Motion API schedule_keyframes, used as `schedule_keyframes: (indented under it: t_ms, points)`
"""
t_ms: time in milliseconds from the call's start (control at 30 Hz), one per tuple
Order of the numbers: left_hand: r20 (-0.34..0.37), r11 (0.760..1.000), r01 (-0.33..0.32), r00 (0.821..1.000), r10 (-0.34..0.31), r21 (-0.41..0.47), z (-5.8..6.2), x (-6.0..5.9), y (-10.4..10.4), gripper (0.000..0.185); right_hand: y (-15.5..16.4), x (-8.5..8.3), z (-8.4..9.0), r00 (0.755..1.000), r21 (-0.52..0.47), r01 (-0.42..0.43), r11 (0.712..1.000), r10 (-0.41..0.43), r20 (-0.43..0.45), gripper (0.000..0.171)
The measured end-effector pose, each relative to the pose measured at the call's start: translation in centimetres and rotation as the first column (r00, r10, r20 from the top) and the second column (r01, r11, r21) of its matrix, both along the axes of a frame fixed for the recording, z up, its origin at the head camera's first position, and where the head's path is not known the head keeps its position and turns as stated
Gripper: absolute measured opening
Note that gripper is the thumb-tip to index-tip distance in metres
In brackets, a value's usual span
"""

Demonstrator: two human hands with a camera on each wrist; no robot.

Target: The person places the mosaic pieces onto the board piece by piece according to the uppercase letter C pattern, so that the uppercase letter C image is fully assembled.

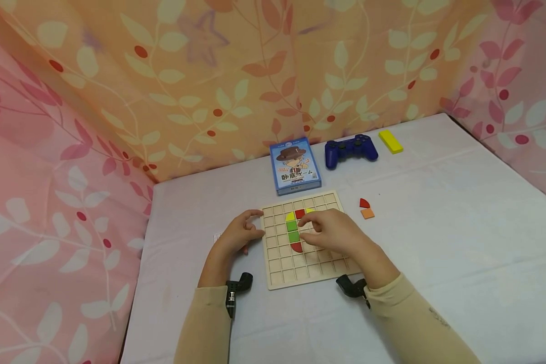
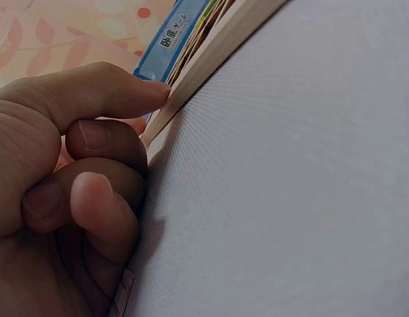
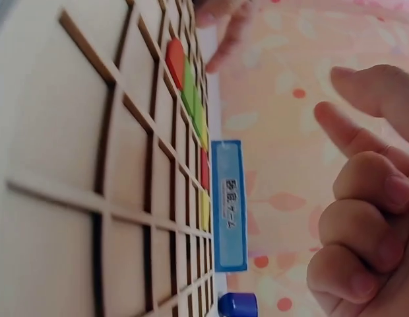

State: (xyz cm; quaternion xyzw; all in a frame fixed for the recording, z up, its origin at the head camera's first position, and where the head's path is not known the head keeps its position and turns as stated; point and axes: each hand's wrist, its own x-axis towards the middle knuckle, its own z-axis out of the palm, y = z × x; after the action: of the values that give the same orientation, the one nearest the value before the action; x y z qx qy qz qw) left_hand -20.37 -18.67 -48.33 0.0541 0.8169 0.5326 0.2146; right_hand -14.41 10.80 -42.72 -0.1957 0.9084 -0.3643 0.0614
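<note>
A wooden grid board (image 1: 277, 278) lies on the table with coloured tiles set in its cells. Two green squares (image 1: 293, 231) stand in a column, a red quarter-circle (image 1: 297, 247) below them. Above run a yellow tile (image 1: 290, 217), a red square (image 1: 300, 214) and another yellow tile (image 1: 310, 211), partly behind my right hand. My left hand (image 1: 238, 232) touches the board's left edge with thumb and index tips, its other fingers bent. Over the board hovers my right hand (image 1: 334, 230), thumb and index apart with nothing between them; its remaining fingers (image 3: 359, 224) curl inward.
Right of the board lie a loose red quarter-circle piece (image 1: 364, 203) and an orange square (image 1: 367, 213). Behind it are a blue game box (image 1: 296, 167), a blue game controller (image 1: 351, 150) and a yellow block (image 1: 391, 141). A printed sheet (image 1: 217, 236) peeks out by my left hand.
</note>
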Motion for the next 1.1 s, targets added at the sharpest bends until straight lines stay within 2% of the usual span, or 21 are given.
schedule_keyframes:
  t_ms: [233,367,500,767,1100]
  points:
    - [-0.002,1.0,0.001,1.0,-0.001,-0.008,0.0,0.0,0.1,0.062,1.5,-0.2,0.6,0.999,-0.129,0.039,0.991,-0.041,-0.013,0.022]
    - [-0.002,1.0,0.004,1.0,-0.004,-0.007,-0.1,0.0,0.0,0.062,2.6,-0.2,1.1,0.996,-0.207,0.085,0.975,-0.076,0.05,0.022]
    - [0.001,1.0,0.003,1.0,-0.003,-0.003,-0.1,0.0,0.0,0.062,4.1,-0.6,1.1,0.989,-0.242,0.131,0.961,-0.11,0.097,0.026]
    - [-0.001,1.0,-0.006,1.0,0.006,-0.006,0.0,0.1,0.0,0.062,7.2,-1.1,0.9,0.977,-0.264,0.202,0.943,-0.175,0.122,0.029]
    - [-0.011,1.0,0.001,1.0,-0.001,0.008,-0.1,0.1,0.0,0.063,11.3,-2.0,-0.6,0.939,-0.17,0.293,0.941,-0.251,0.234,0.038]
